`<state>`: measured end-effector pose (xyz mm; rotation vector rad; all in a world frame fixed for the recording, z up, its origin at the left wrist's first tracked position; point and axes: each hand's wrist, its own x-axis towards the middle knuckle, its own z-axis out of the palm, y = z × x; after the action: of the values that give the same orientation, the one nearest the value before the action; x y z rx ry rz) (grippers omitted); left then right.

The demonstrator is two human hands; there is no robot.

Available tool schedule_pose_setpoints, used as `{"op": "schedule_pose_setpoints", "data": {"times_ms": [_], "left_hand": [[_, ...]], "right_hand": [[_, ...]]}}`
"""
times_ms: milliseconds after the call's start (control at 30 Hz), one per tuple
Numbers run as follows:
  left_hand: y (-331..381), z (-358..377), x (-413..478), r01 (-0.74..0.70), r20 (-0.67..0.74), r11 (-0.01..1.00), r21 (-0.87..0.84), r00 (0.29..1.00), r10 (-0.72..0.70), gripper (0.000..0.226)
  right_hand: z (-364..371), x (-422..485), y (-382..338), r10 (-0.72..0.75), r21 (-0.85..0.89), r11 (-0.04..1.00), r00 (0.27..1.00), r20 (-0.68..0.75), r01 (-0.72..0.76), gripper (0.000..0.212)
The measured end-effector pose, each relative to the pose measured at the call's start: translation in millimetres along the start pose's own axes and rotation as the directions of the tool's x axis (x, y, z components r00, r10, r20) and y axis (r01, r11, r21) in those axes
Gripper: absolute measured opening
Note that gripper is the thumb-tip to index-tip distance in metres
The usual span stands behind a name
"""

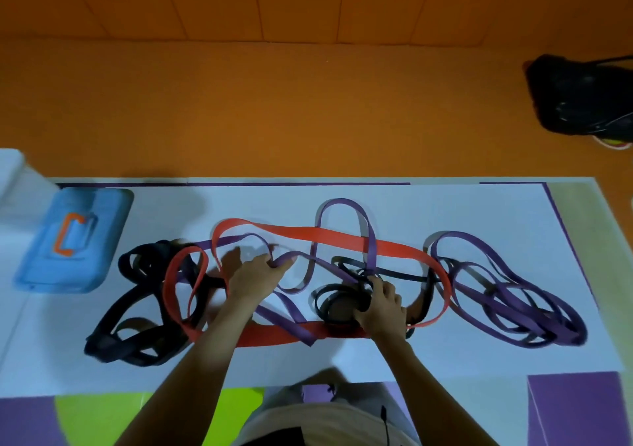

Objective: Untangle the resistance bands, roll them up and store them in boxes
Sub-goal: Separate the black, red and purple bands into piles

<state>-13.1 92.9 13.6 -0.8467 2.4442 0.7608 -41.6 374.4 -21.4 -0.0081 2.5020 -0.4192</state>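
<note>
1. Resistance bands (368, 250) lie in one big tangle across the middle of the white table (479, 212).
2. A wide red band (329, 236) runs in a long loop through the tangle, from the left side to the right side.
3. Purple bands (513, 294) sit in a heap of loops at the right end, and one purple strip loops over the red band near the middle.
4. Thick black bands (137, 294) are bunched up at the left end, and the red band loops over them.
5. The left hand (255, 281) is palm down in the middle of the tangle, and its fingers curl round a purple strip.
6. The right hand (380, 305) grips a small black coil (337, 303), a thin black band wound into a ring that rests on the table next to the near part of the red band.
7. A blue box (68, 240) with an orange clasp (68, 234) lies shut on the table, well to the left of the bands.
8. A purple block (579, 411) stands at the near right corner.
9. A black bag (579, 96) lies on the orange floor (308, 102), far off to the right.
</note>
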Motion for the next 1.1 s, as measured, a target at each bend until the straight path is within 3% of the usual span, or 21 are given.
{"op": "schedule_pose_setpoints", "data": {"times_ms": [67, 133, 200, 267, 400, 467, 567, 667, 767, 833, 933, 1100], "left_hand": [[-4, 3, -4, 0.022, 0.036, 0.997, -0.069, 0.999, -0.020, 0.074], [-4, 5, -4, 0.074, 0.083, 0.962, -0.262, 0.995, -0.054, 0.070], [-2, 4, -4, 0.168, 0.138, 0.835, -0.523, 0.984, -0.111, 0.067], [2, 1, -6, 0.235, 0.185, 0.696, -0.678, 0.972, -0.147, 0.061], [10, -4, -13, 0.210, 0.219, 0.588, -0.781, 0.974, -0.058, 0.047], [14, -6, -18, 0.168, 0.213, 0.583, -0.795, 0.977, 0.009, 0.038], [22, -8, -27, 0.154, 0.233, 0.574, -0.804, 0.970, 0.066, 0.034], [32, -12, -32, 0.214, 0.276, 0.462, -0.861, 0.958, 0.072, 0.040], [41, -12, -34, 0.239, 0.264, 0.312, -0.919, 0.964, 0.039, 0.051], [42, -11, -31, 0.235, 0.245, 0.262, -0.936, 0.969, 0.006, 0.054], [38, -7, -23, 0.216, 0.212, 0.260, -0.941, 0.976, -0.043, 0.052], [28, 1, -11, 0.152, 0.113, 0.293, -0.944, 0.983, -0.147, 0.034]], "right_hand": [[0, -1, -2, 0.023, -0.028, 0.999, 0.999, -0.025, -0.024, 0.081], [-3, -2, -1, 0.042, 0.037, 0.999, 0.998, -0.049, -0.040, 0.071], [-9, -3, 4, 0.101, 0.169, 0.982, 0.990, -0.095, -0.084, 0.061], [-14, -5, 10, 0.159, 0.225, 0.966, 0.979, -0.127, -0.128, 0.069], [-18, -7, 23, 0.194, 0.251, 0.952, 0.980, -0.049, -0.176, 0.082], [-18, -8, 24, 0.162, 0.259, 0.954, 0.987, -0.018, -0.152, 0.065], [-19, -11, 18, 0.144, 0.282, 0.953, 0.985, -0.098, -0.111, 0.035], [-16, -16, 15, 0.180, 0.400, 0.911, 0.968, -0.172, -0.098, 0.023], [-9, -19, 15, 0.247, 0.612, 0.790, 0.933, -0.263, -0.037, 0.014], [-11, -19, 17, 0.341, 0.780, 0.626, 0.889, -0.305, 0.027, 0.007], [-24, -13, 25, 0.479, 0.911, 0.404, 0.830, -0.285, 0.080, 0.013], [-50, -11, 33, 0.505, 0.971, 0.194, 0.834, -0.223, 0.142, 0.036]]}}
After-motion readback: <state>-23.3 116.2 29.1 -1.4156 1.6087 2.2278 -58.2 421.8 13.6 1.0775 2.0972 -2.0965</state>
